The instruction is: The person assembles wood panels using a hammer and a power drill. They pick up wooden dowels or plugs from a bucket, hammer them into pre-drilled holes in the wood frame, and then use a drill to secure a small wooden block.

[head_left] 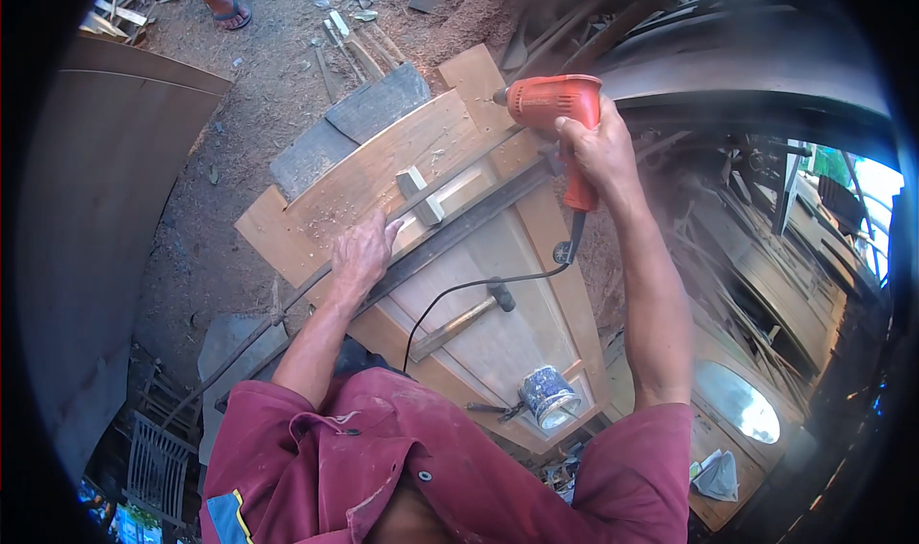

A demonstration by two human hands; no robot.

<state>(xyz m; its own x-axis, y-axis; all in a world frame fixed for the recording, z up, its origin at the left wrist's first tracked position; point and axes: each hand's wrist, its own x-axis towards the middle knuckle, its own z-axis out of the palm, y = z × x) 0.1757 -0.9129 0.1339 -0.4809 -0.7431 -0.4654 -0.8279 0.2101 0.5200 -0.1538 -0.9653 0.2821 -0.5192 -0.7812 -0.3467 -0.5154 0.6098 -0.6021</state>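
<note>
1. On the left, a broad wooden sheet (100, 218) stands beside the work; far left, another person's sandalled foot (228, 12) shows.
2. The left hand (362, 252) lies over a long thin dark bar (308, 286) crossing the panelled wooden door (568, 305); I cannot tell whether its fingers grip.
3. Just right of that hand, a short wooden block (419, 196) sits across the bar.
4. Nearer, a hammer (464, 324) lies on the door, head to the right.
5. At the near right end stands a paint-smeared can (550, 396).
6. Far right, a red corded drill (550, 102) points left above the door's corner, its handle wrapped by the right hand (601, 151).
7. Near right lies an oval mirror (735, 402).
</note>
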